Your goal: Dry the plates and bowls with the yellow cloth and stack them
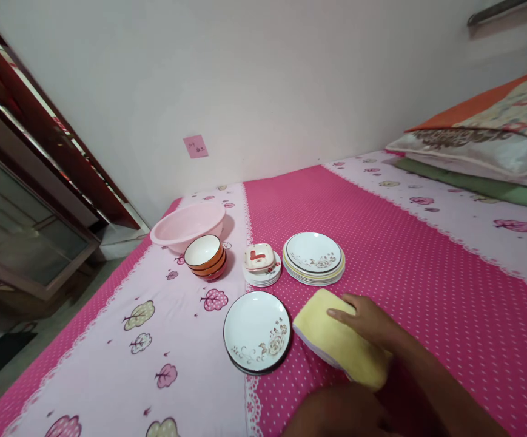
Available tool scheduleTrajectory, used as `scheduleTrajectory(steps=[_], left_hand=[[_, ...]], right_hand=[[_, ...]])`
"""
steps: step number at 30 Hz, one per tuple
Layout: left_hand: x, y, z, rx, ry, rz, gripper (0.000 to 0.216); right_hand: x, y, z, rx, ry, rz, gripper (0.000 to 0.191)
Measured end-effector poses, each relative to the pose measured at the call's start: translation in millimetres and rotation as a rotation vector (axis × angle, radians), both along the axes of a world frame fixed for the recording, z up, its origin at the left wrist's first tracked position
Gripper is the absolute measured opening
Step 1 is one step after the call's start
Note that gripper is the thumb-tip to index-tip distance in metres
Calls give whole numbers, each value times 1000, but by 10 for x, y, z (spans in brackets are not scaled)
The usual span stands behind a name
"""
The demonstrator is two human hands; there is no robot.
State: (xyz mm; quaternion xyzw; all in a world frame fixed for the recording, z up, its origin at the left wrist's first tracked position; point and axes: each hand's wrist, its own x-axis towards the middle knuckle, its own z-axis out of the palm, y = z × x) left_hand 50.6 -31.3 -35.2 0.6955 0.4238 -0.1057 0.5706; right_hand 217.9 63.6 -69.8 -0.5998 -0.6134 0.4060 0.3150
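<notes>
A folded yellow towel (pixel 331 325) with a pale underside is gripped by my right hand (pixel 367 318), whose thumb lies across its top face. The towel is above the bedspread, just right of a white plate (pixel 254 328) with a dark rim and brown flowers, which rests on at least one more plate. My left hand is not seen; a blurred rounded shape at the bottom edge looks like a knee. Beyond the towel sits a stack of plates (pixel 313 252). Left of it, a small squarish dish (pixel 259 257) with a red mark tops several small white plates (pixel 262 280).
Several nested orange-brown bowls (pixel 205 255) with white insides stand before a pink basin (pixel 188 224) at the back left. Pillows (pixel 481 149) are piled at the far right. The pink bedspread (pixel 427 267) meets a white wall bearing a pink note (pixel 195 146).
</notes>
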Motion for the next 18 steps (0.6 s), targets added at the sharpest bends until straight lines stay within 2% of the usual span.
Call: scheduleTrajectory(steps=[3, 5, 8, 12, 15, 18], left_hand=[[80, 47, -27, -280, -67, 36, 34], [92, 65, -120, -368, -184, 81, 43], [53, 82, -269, -348, -460, 200, 57], [14, 96, -314, -291, -532, 304, 64], [-17, -18, -192, -214, -514, 342, 55], [-203, -350, 24, -88, -466, 381, 44]], right_hand=[[-9, -10, -47, -93, 236, 109, 54], [38, -15, -79, -126, 370, 79, 62], [109, -3, -147, -126, 486, -63, 58], [67, 41, -268, -87, 468, -254, 38], [-11, 41, -327, -39, 381, -338, 30], [-53, -15, -337, -9, 312, -349, 27]])
